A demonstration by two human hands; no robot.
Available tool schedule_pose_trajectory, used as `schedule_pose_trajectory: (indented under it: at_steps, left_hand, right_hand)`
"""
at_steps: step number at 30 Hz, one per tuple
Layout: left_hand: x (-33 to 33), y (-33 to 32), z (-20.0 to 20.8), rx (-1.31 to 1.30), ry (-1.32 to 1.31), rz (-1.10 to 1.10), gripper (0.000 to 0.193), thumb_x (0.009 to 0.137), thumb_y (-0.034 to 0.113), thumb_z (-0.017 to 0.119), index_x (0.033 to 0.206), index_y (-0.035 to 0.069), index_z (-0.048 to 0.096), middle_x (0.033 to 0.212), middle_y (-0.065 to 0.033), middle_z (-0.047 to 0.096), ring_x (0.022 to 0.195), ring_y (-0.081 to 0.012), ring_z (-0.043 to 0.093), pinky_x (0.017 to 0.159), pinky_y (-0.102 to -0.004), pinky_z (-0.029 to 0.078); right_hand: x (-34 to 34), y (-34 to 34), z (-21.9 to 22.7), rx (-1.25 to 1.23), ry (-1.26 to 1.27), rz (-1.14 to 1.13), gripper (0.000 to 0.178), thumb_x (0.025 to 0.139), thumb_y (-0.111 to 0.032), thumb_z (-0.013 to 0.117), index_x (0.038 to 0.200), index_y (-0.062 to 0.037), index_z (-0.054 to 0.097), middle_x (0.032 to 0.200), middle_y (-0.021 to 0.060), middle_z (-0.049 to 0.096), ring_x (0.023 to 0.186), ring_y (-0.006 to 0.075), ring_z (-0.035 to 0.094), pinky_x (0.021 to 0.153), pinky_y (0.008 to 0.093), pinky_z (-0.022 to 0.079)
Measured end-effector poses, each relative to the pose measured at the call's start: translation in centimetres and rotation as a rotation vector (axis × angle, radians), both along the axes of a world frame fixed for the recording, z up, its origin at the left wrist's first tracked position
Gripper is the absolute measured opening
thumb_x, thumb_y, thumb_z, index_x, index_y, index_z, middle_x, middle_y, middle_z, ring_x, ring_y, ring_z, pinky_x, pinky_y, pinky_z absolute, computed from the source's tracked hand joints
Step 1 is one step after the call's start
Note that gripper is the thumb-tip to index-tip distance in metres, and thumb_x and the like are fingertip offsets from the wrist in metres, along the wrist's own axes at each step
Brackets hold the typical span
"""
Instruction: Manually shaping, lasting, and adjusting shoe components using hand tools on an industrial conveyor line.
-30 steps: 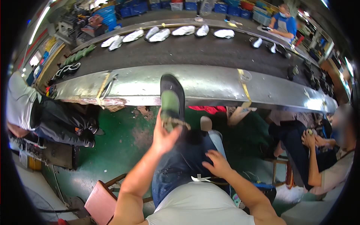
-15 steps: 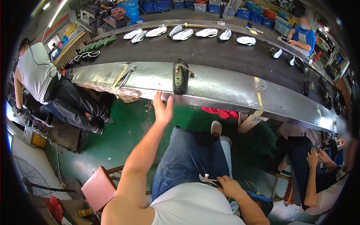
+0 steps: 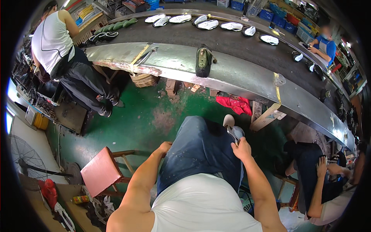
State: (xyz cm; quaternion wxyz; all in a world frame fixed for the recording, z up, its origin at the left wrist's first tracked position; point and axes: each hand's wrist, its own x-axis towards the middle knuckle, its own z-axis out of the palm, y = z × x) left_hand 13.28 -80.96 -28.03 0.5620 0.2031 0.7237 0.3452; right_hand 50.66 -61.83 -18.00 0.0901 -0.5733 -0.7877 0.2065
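Note:
My right hand (image 3: 242,149) is closed around a pair of metal pliers (image 3: 234,133), held above my right knee with the head pointing away from me. My left hand (image 3: 165,147) is at the left edge of the blue apron (image 3: 193,150) over my lap. Its fingers are curled, and what they hold, if anything, is hidden. Beyond my knees, a dark green shoe (image 3: 203,61) stands on the metal ledge (image 3: 174,56) of the bench, apart from both hands.
White shoes (image 3: 208,24) line the dark belt (image 3: 166,36) behind the ledge. A pink-topped stool (image 3: 99,170) stands at my left, near a fan (image 3: 25,160). People work at left (image 3: 58,42), far right (image 3: 322,48) and near right (image 3: 320,174). Red cloth (image 3: 235,104) hangs under the ledge.
My left hand has drawn back from near the ledge to the apron's edge. My right hand has moved forward from my lap, now with the pliers in it. The view has shifted.

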Motion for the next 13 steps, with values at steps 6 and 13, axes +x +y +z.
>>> schedule_pose_trajectory:
  at_steps: [6,13]
  left_hand:
    - [-0.4,-1.4,3.5,0.199,0.844,0.182,0.020,0.091,0.018,0.064,0.099,0.000,0.067,0.095,-0.0236,0.071,0.089,-0.0359,0.070,0.082,-0.0396,0.054]
    - [1.6,-3.5,12.9,0.427,0.797,0.222,0.018,0.095,0.017,0.062,0.099,-0.001,0.063,0.078,-0.0139,0.066,0.073,-0.0214,0.063,0.073,-0.0346,0.051]
  right_hand:
    - [0.3,0.8,0.5,0.136,-0.017,0.032,0.034,0.083,-0.019,0.070,0.105,-0.0003,0.054,0.094,0.0252,0.068,0.089,0.0429,0.068,0.080,0.0503,0.053]
    - [5.1,0.9,6.3,0.080,0.084,-0.109,0.033,0.084,-0.018,0.066,0.108,-0.0023,0.050,0.098,0.0291,0.068,0.089,0.0449,0.067,0.082,0.0541,0.052]
